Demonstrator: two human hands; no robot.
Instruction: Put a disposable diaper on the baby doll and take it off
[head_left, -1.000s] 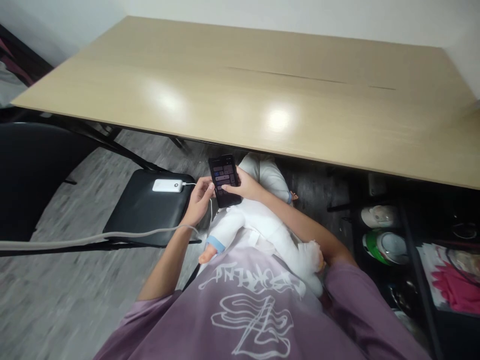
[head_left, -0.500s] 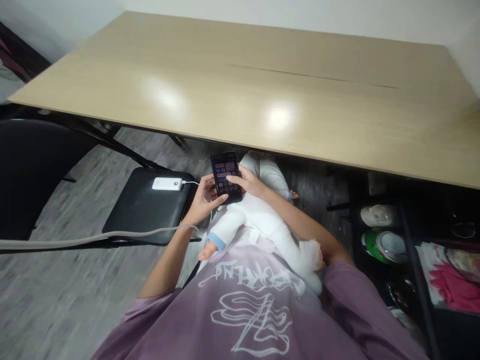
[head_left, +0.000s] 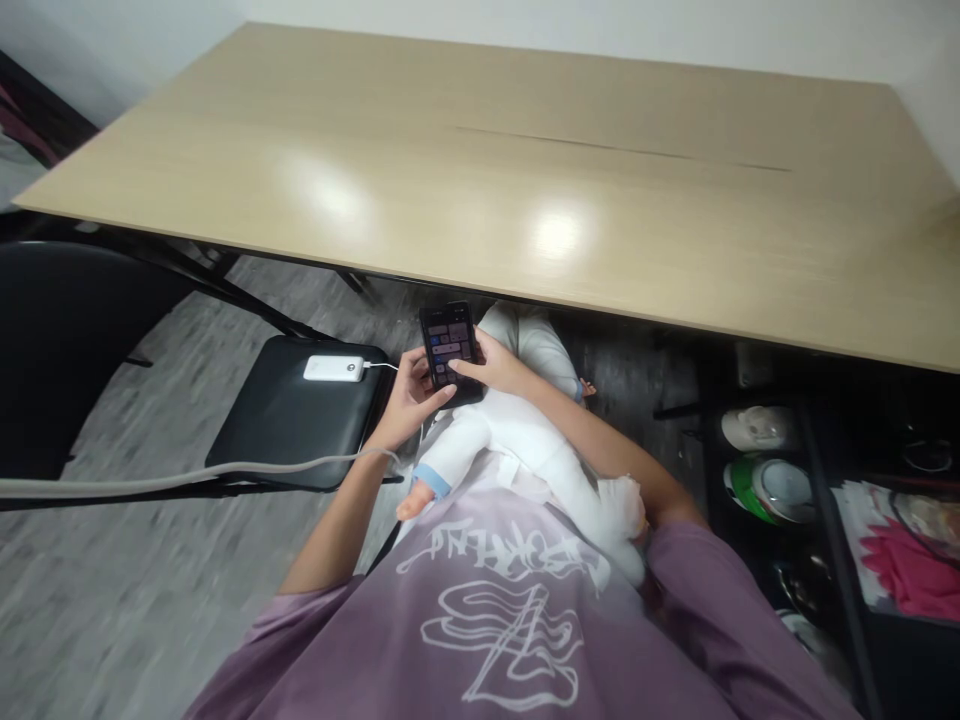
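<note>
A black phone (head_left: 448, 345) with a lit screen is held below the table edge, above my lap. My left hand (head_left: 409, 395) is closed around its lower left side, thumb across the bottom of the screen. My right hand (head_left: 491, 365) grips its right side, a finger touching the screen. A white cable runs from the phone to a white power bank (head_left: 333, 369) on a black chair seat (head_left: 292, 420). A baby doll in white clothes (head_left: 525, 440) lies across my lap under my right forearm.
A light wooden table (head_left: 525, 180) spans the upper view. A black chair back (head_left: 67, 350) stands at the left. A grey cable (head_left: 187, 475) crosses over the seat. A dark shelf (head_left: 825, 500) at the right holds bowls and pink gloves (head_left: 904, 565).
My left thumb has shifted from the phone's left edge onto the lower part of the screen. The phone has risen slightly; the right hand stays on it.
</note>
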